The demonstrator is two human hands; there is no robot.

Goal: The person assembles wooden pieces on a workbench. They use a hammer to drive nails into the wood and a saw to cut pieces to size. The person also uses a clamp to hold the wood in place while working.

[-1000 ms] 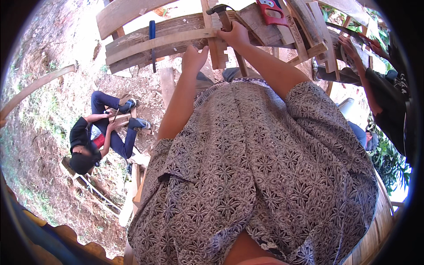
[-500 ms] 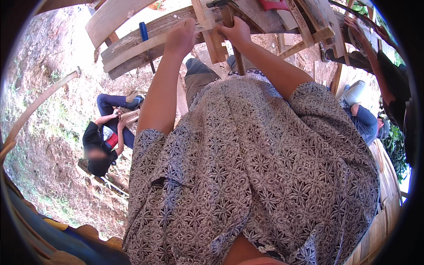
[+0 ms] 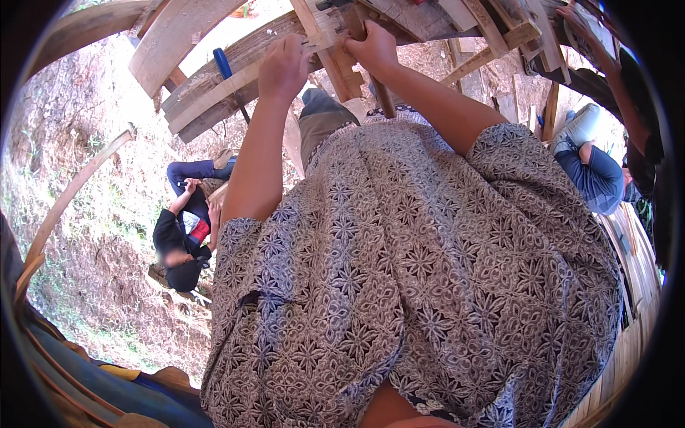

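Note:
My right hand (image 3: 372, 51) is closed around the wooden handle of a hammer (image 3: 385, 100). The hammer's dark head is at the top edge of the view, and its handle slants down toward my shirt. To the left, my left hand (image 3: 283, 68) is closed, with fingers curled beside a narrow wooden slat (image 3: 341, 71). Something thin and dark shows at its fingertips, too small to name. Both hands are over a long wooden beam (image 3: 267, 39). A tool with a blue handle (image 3: 222, 64) and a dark shaft rests against the beam, left of my left hand.
Wide boards (image 3: 178, 43) jut out at the upper left, and several wooden pieces (image 3: 492, 32) lie at the upper right. One person (image 3: 182, 232) sits on the ground at left, another (image 3: 592, 171) at right. A third person's arm (image 3: 621, 100) reaches in at far right.
The whole view has shifted slightly. My left hand's fingers have changed their curl a little near the slat. My right hand keeps its hold on the hammer.

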